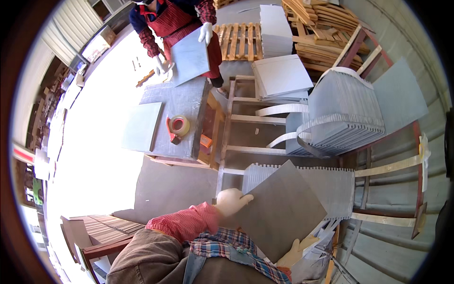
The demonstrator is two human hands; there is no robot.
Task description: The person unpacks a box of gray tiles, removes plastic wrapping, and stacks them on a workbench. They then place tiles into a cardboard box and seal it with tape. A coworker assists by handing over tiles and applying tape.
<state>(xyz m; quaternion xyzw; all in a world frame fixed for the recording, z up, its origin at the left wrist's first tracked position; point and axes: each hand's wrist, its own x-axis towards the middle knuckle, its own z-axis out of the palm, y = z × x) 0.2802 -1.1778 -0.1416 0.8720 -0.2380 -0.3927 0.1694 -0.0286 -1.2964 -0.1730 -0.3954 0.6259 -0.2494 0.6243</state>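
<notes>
Brown clothing [151, 255], foremost; one grey panel [283, 203] extends ahead, partly covering a pale stack [333, 189], left grip [234, 202] pinching one edge, right grip [297, 252] at the opposite edge, hold unclear, presumably paired to balance the weight.

Pale left glove [231, 202] and cream right glove [292, 255], red-and-white checked sleeve [187, 222] (the checks are tiny), blue-red-white plaid cloth [229, 242], denim-blue strip [193, 265], brownish-grey clothing [146, 258]

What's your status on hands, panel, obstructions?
Left hand grips grey rectangular panel; right hand at its lower-right edge, grip unclear. Panel overlaps stacked panels in view. Co-worker apart, holding another panel.
</notes>
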